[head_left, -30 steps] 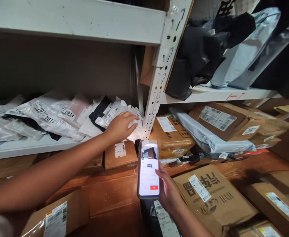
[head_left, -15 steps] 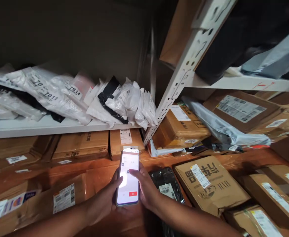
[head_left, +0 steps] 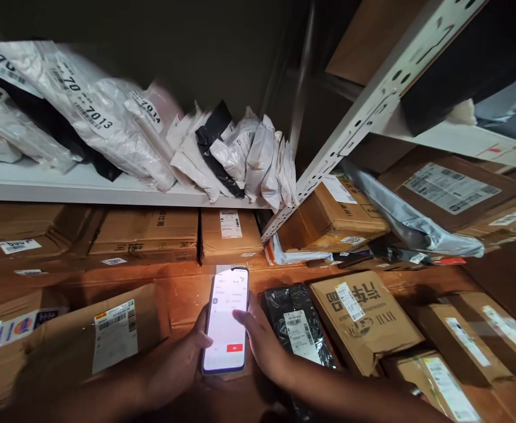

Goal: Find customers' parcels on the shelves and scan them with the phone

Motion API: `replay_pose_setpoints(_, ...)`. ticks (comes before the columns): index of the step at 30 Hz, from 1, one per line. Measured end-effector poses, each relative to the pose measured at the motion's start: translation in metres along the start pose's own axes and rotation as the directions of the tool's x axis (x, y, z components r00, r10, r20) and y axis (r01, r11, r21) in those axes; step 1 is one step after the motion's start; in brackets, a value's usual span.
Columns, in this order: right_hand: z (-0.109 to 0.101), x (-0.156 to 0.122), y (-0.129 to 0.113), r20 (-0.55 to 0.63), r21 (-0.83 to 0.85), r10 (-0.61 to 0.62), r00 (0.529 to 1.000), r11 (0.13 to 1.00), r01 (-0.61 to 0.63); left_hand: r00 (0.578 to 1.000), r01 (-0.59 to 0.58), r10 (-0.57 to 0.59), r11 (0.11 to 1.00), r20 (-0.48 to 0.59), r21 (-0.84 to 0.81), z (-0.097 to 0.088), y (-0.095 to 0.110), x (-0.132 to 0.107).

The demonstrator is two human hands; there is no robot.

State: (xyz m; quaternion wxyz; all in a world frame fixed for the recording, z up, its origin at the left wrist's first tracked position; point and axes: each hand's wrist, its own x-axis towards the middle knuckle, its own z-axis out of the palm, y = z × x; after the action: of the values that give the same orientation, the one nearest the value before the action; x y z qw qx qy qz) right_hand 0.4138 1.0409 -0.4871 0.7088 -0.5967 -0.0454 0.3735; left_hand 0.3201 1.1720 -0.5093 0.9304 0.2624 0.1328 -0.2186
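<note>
A smartphone point(head_left: 226, 329) with a bright white screen and a red button near its bottom is held upright between both hands. My left hand point(head_left: 191, 346) grips its left edge, the thumb lying along the lower left side. On the opposite edge, my right hand point(head_left: 262, 338) has its fingers behind the phone and its thumb on or just over the screen. Most fingers are hidden by the phone. Just right of it lies a black plastic parcel point(head_left: 286, 314) with a white label.
White mailing bags point(head_left: 108, 126) crowd a white shelf point(head_left: 152, 200) at upper left. Under it stand cardboard boxes point(head_left: 145, 238). A perforated metal post point(head_left: 350, 138) slants up rightwards. More labelled boxes point(head_left: 370, 329) lie on the brown floor, and another box point(head_left: 77, 335) sits at left.
The view has shifted, so the shelf bags appear higher and larger. The screen shows different content. My left thumb sits lower on the phone's edge, while both hands keep their hold.
</note>
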Motion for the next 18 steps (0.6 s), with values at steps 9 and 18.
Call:
replay_pose_setpoints(9,-0.013,-0.008,0.002,0.24,-0.179,0.009,0.971,0.983,0.035,0.989,-0.017,0.04,0.987,-0.14,0.161,-0.002,0.0,-0.007)
replay_pose_setpoints(18,-0.019,-0.005,0.013,0.304,-0.13,-0.022,0.953,0.989,0.064,0.981,-0.007,0.047,0.979,-0.188,0.206,0.002,0.001,-0.001)
